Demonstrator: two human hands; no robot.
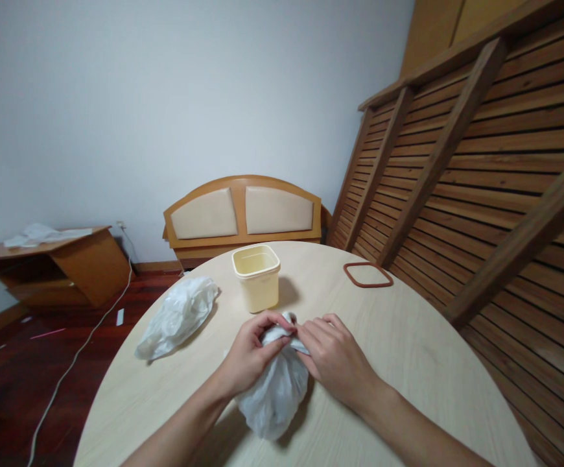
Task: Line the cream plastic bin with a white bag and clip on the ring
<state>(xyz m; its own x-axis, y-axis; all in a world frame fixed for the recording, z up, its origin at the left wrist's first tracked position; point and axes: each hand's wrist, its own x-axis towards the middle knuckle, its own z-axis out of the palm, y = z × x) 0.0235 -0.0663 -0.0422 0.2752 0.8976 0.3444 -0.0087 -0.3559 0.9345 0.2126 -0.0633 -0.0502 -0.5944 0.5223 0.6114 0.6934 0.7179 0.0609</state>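
A white plastic bag [275, 399] with something bulky inside hangs or rests at the near middle of the round table. My left hand [255, 350] pinches its gathered neck from the left. From the right, my right hand [333, 353] has its fingers closed on the twisted top of the same bag. Just beyond my hands stands a pale yellow square plastic container [260, 288], its top uncovered. What the bag holds is hidden.
The round pale table [399, 376] also bears a second white plastic bag [179, 314] at left and a brown rounded-square ring [368, 284] at right. Slatted wooden panels [457, 194] lean close on the right. A headboard [243, 214] stands behind the table; a low cabinet [82, 266] is left.
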